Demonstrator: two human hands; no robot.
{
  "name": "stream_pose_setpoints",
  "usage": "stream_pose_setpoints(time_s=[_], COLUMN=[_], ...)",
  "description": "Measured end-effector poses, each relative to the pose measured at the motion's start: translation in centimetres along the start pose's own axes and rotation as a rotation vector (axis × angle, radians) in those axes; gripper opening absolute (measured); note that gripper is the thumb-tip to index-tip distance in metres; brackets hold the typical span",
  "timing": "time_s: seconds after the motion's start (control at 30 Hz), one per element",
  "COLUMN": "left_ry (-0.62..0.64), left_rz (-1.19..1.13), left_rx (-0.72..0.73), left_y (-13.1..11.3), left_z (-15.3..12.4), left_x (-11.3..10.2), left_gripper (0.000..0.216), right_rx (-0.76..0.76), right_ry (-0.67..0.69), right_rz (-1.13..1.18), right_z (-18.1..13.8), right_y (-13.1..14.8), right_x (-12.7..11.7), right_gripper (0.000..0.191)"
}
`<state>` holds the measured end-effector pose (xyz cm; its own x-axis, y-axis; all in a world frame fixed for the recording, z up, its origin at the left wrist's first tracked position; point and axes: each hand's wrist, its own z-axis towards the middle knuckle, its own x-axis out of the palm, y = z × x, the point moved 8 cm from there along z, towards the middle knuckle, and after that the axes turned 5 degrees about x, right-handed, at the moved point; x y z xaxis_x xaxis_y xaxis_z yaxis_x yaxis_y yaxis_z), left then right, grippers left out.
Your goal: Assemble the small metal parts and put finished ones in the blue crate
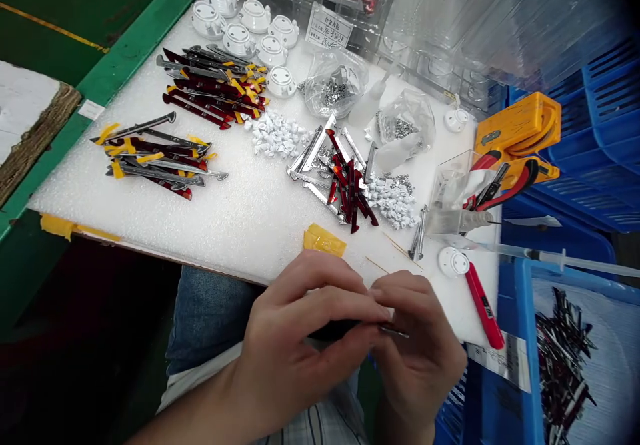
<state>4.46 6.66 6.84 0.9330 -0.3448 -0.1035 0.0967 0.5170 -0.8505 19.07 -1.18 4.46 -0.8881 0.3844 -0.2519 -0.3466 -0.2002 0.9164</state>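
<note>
My left hand [305, 338] and my right hand [420, 348] meet at the table's near edge, fingers pinched together. Between them is a thin dark strip-like piece [395, 330], mostly covered by my fingers; only a narrow shiny end shows. Just beyond my left fingers lies a patch of yellow tape [324, 239]. Thin wooden sticks [377, 265] rest on the foam past my right hand. Farther back, loose red and silver blade-shaped pieces [353, 188] lie in a pile, with small white parts [393, 203] beside it.
Yellow-taped blade-shaped pieces [155, 158] lie at the left, below white round casings [240, 39]. Bags of small metal parts [334, 88] stand at the back. On the right are a red cutter [485, 308], pliers [520, 185], a yellow tape dispenser [520, 131] and a blue crate [535, 358].
</note>
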Motion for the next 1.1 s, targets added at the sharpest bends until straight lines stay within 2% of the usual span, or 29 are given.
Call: stream_pose_setpoints(time_s=[0.13,0.2,0.37,0.5,0.7,1.1], left_ry=[0.015,0.033,0.039,0.035,0.037,0.023], left_rz=[0.105,0.126,0.119,0.107,0.099,0.070], left_rx=[0.031,0.030,0.041,0.032,0.019,0.022], left_y=[-0.5,-0.6,-0.7,-0.6,-0.4,-0.6], left_z=[0.0,-0.1,-0.2,-0.2,-0.3,-0.2], left_x=[-0.2,-0.1,-0.1,-0.1,0.1,-0.1], left_gripper=[0.016,0.016,0.014,0.015,0.014,0.012], right_rx=[-0.090,-0.111,-0.138,-0.136,-0.128,-0.086], right_ry=[-0.158,-0.181,-0.158,-0.139,-0.137,-0.133], right_rz=[-0.043,-0.073,-0.104,-0.107,-0.092,-0.037], right_z=[0.4,0.7,1.0,0.9,0.6,0.5], right_y=[1.3,1.8,2.4,2.3,2.2,1.7], right_x=[-1.6,-1.8,-1.6,-1.6,-1.5,-1.4], right_gripper=[0.005,0.003,0.001,0.010,0.013,0.009])
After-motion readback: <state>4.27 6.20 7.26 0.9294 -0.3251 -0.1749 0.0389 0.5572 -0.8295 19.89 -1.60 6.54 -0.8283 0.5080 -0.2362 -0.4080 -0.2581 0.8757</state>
